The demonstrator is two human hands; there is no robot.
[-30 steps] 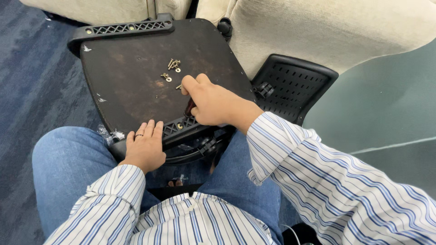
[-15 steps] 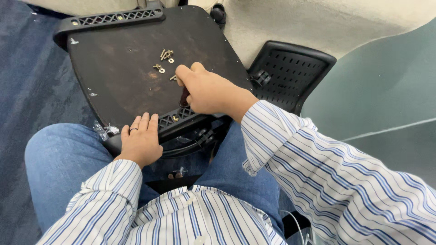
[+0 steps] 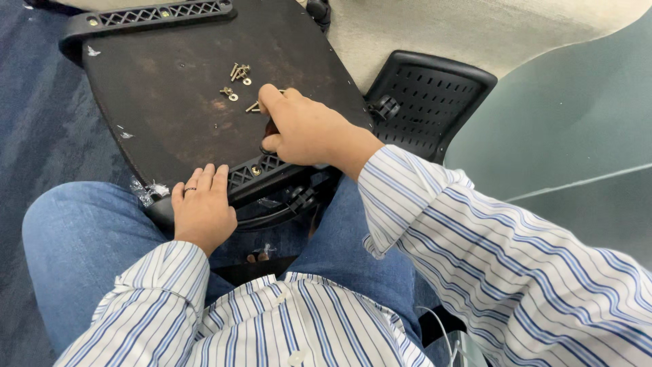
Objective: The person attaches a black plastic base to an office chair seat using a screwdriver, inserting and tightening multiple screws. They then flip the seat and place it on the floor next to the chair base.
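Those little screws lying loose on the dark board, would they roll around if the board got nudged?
Probably: the screws lie loose on a smooth board that seems tilted. Being small and metal, they are likely slippery to pinch. The right hand reaches them; the left hand steadies the edge.

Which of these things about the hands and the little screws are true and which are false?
1. The right hand reaches to the screws on the dark board. True.
2. The left hand holds a screwdriver. False: it rests flat on the board's near edge, holding nothing.
3. A ring sits on the left hand. True.
4. The sleeves are plain red. False: the striped sleeve is white and blue.
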